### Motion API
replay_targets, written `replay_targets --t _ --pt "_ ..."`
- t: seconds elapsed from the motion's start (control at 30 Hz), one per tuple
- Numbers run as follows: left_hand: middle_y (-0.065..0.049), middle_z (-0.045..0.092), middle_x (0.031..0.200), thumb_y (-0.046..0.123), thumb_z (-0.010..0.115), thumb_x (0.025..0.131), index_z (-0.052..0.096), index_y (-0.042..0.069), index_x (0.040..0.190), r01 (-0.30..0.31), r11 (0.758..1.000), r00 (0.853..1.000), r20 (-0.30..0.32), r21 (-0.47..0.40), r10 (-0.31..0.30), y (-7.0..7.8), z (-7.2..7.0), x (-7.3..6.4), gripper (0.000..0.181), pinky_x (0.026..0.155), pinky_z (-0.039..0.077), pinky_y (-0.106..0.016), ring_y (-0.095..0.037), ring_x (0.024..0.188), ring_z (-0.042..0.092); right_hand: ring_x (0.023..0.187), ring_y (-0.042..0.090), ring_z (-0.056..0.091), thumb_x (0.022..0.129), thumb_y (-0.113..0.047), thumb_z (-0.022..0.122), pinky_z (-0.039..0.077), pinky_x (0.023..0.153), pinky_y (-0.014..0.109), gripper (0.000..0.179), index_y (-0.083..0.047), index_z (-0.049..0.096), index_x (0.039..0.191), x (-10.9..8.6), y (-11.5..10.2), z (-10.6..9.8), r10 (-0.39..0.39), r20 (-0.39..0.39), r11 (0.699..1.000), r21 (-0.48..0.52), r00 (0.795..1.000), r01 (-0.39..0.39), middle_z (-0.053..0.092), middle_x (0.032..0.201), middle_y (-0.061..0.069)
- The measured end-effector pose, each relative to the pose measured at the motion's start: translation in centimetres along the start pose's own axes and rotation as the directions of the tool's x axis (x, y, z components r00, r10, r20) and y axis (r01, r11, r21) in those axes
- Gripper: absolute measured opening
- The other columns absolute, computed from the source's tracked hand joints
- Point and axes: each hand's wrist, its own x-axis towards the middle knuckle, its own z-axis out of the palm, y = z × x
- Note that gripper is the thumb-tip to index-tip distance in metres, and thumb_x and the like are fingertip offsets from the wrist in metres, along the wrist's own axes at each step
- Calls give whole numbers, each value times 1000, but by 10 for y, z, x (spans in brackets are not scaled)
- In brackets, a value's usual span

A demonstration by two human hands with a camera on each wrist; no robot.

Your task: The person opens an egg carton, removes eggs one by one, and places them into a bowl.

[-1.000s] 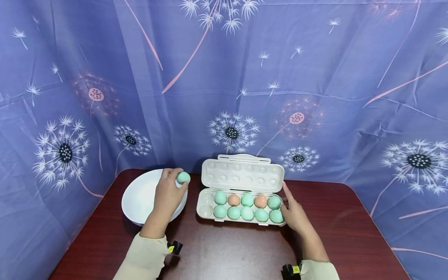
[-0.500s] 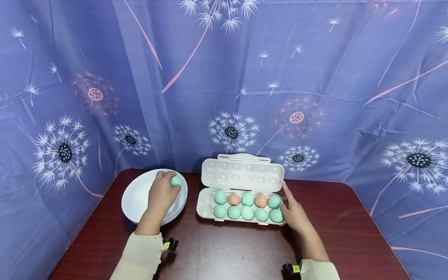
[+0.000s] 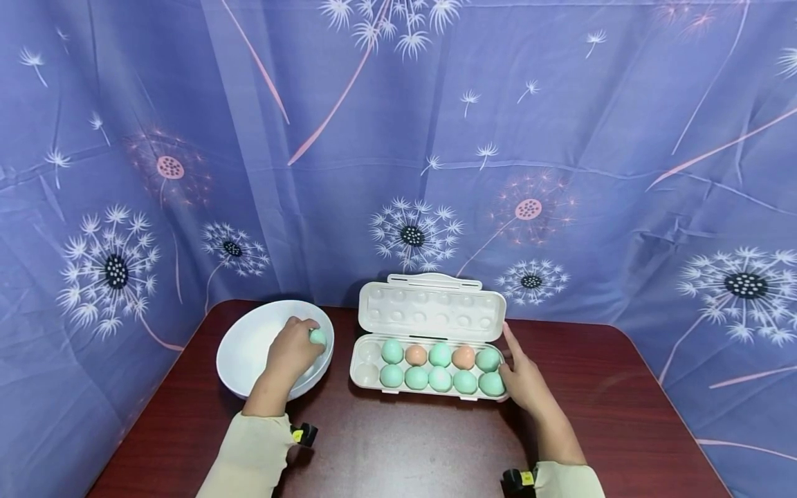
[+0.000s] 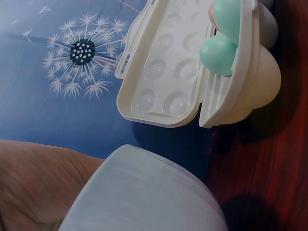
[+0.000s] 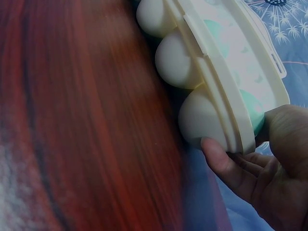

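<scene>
A white bowl (image 3: 239, 353) stands on the left of the table. My left hand (image 3: 292, 351) reaches into its right side and pinches a green egg (image 3: 318, 337) between thumb and fingers. In the left wrist view the bowl's wall (image 4: 144, 197) hides the egg and the fingertips. To the right lies an egg carton (image 3: 428, 395) with its lid raised, holding several green eggs (image 3: 440, 380) and two orange eggs (image 3: 463, 357). Its two leftmost cups hold no egg. My right hand (image 3: 528, 384) grips the carton's right end; in the right wrist view the thumb (image 5: 221, 161) rests against an end cup.
The carton's lid (image 3: 432, 308) leans back near a blue dandelion-print curtain (image 3: 349, 207) that hangs behind and beside the table. Dark red wood tabletop (image 3: 398, 443) extends in front of the carton and to its right.
My left hand has carried the green egg leftward from over the bowl's right rim, then lower into the bowl. My right hand and the carton have stayed put.
</scene>
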Motion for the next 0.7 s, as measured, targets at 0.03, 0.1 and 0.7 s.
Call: replay_targets --t 0.03,0.1,0.7 --pt "-26 61 114 13 71 80 67 -2 125 2 1000 1000 7 1 -2 0 1 0 47 86 54 -53 -40 100 66 99 30 63 96 -3 49 53 71 30 83 -27 9 164 0 0 0 1 1 1000 4 1000 -1 63 127 23" --pt "-25 61 114 13 71 80 68 -2 125 -1 1000 1000 15 1 1 -1 1 1 47 88 54 -52 -38 101 65 99 30 63 96 -3 49 54 69 30 83 -28 9 164 0 0 0 4 4 1000 10 1000 -4 62 127 23" --pt "-24 66 115 6 67 74 70 0 122 -16 999 1000 13 45 15 -7 5 2 49 85 54 -51 -39 101 66 102 32 64 96 -3 49 54 72 31 83 -28 9 164 0 -1 0 2 -1 1000 2 1000 -2 63 129 25"
